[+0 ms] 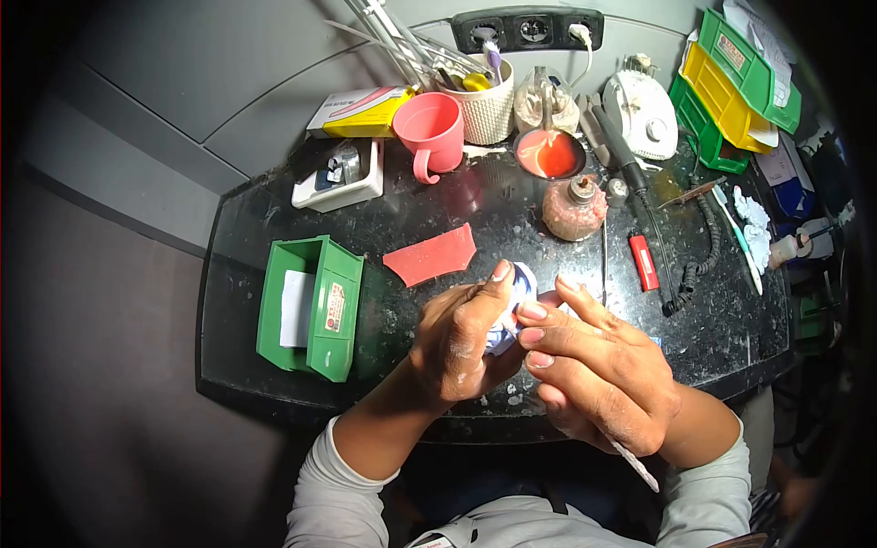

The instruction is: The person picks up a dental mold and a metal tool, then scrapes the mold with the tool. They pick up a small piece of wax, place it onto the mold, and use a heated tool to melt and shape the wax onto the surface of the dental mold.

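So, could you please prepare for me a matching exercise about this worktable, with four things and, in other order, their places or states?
1. Mug
2. Lighter
3. Bin at the table's left end
4. Left hand

A. Lying flat, left of the coiled black cord
B. Wrapped around a white-and-blue object
C. Green, with white paper inside
D. Standing between the yellow-and-white box and the woven white holder

Right pairs: 1-D, 2-A, 3-C, 4-B
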